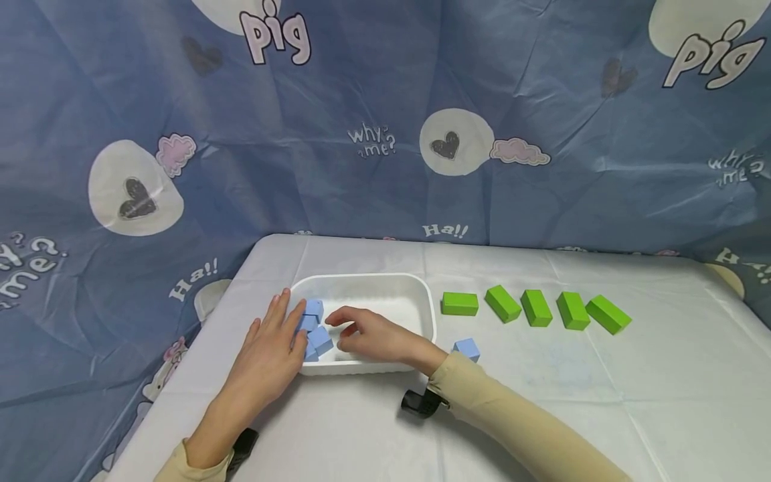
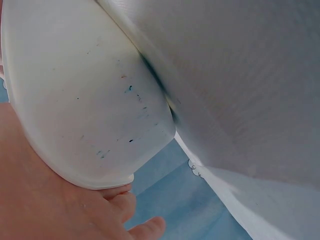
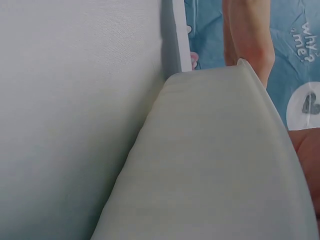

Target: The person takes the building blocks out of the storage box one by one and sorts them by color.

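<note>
A white plastic tray [image 1: 373,369] stands at the left of the table, with several light blue blocks [image 1: 320,340] gathered at its left end. My left hand [image 1: 268,351] lies over the tray's left rim, its extended fingers covering part of those blocks. In the left wrist view, the same hand [image 2: 60,205] runs along the edge of the tray [image 2: 90,100]. Just right of the blocks, my right hand [image 1: 376,337] reaches into the tray with bent fingers and a gap between thumb and forefinger; nothing shows between them. The tray wall [image 3: 200,160] hides most of it in the right wrist view.
One blue block [image 1: 466,349] sits outside the tray, close to the right sleeve [image 1: 488,395]. Farther right, several green blocks [image 1: 537,308] form a loose row on the white tablecloth [image 1: 674,375]. A printed blue curtain [image 1: 337,194] hangs behind the table.
</note>
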Demonstrator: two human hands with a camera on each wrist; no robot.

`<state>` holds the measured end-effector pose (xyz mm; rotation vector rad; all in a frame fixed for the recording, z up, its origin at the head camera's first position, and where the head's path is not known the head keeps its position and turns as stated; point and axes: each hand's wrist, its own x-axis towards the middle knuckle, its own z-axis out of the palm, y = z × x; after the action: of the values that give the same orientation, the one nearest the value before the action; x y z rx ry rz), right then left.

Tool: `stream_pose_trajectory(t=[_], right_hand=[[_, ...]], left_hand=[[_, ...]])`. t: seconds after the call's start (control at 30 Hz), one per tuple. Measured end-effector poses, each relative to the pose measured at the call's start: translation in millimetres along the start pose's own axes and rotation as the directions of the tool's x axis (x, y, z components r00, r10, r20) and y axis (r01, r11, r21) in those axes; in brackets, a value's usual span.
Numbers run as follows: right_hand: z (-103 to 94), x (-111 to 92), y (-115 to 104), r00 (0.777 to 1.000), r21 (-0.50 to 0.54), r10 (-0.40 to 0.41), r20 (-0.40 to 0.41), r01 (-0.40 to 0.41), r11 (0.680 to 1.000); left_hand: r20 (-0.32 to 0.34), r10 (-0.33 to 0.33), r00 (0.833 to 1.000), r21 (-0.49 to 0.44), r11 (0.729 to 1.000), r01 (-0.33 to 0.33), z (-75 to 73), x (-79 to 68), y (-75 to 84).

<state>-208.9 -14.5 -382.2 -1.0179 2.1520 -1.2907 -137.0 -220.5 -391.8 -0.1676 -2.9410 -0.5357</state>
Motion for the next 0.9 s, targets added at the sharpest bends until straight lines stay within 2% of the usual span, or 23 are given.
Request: stream_pose_trajectory(t=[0.27,0.47,0.7,0.9], right_hand=[[3.9,14,4,0.998,0.032,0.043,0.055,-0.045,0.998],[9.3,24,5,0.997,0.072,0.072,0.033,-0.074,0.995],[12.5,26,6,0.991,-0.015,0.137,-0.012,-0.137,0.99],[11.8,24,5,0.991,0.004,0.136,0.001,-0.136,0.991]], left_hand=[[-0.001,0.005,1.0,-0.002,1.0,-0.005,-1.0,0.5,0.3],[0.004,0.005,1.0,-0.003,1.0,-0.005,-1.1,1.1,0.3],[-0.004,0.003,1.0,0.0,1.0,-0.003,-0.8,1.6,1.1],[-0.011,0.003,1.0,0.0,1.0,-0.003,-1.0,1.3,1.9]])
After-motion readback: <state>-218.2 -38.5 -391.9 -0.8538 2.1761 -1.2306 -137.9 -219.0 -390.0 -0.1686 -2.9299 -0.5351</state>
